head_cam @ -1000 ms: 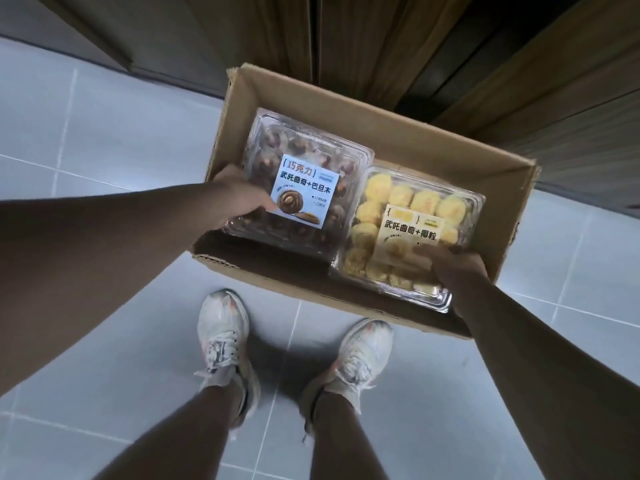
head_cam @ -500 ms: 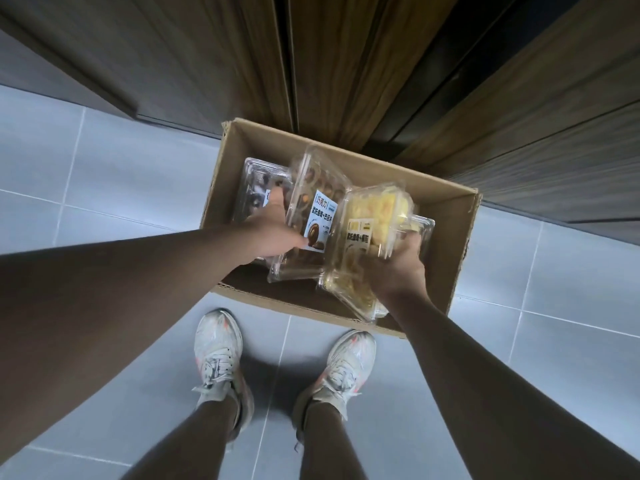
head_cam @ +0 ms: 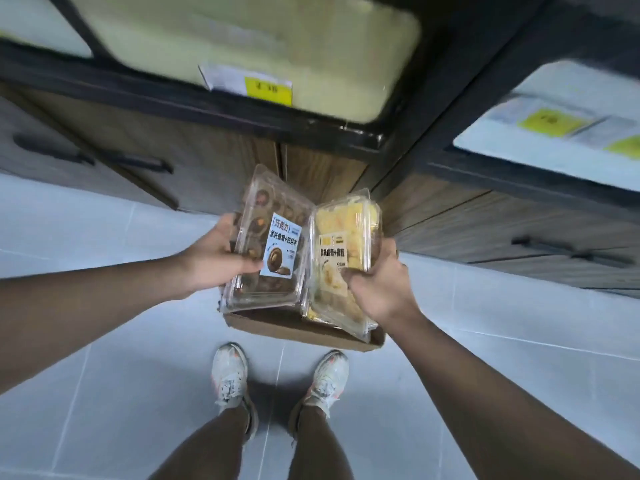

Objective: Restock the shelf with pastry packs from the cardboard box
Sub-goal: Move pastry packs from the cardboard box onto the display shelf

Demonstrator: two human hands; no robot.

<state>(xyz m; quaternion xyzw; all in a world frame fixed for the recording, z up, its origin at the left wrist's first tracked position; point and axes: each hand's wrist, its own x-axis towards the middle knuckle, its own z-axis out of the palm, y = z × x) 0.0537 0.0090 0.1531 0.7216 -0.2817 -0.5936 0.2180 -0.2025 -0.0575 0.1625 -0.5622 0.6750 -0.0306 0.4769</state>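
Pastry packs both held up above cardboard box (head_cam: 304, 329) on floor: left hand (head_cam: 216, 259) grips chocolate pack (head_cam: 270, 244), right hand (head_cam: 379, 289) grips yellow pack (head_cam: 341, 251), packs tilted, edges touching. Shelf (head_cam: 242, 109) ahead, blurred yellow price tag (head_cam: 268, 86).

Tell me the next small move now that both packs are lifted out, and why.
Probably raise both packs up and forward to the shelf tray. The left hand grips the chocolate pack and the right hand grips the yellow pack, both above the cardboard box, with the tray's yellow surface bare above.
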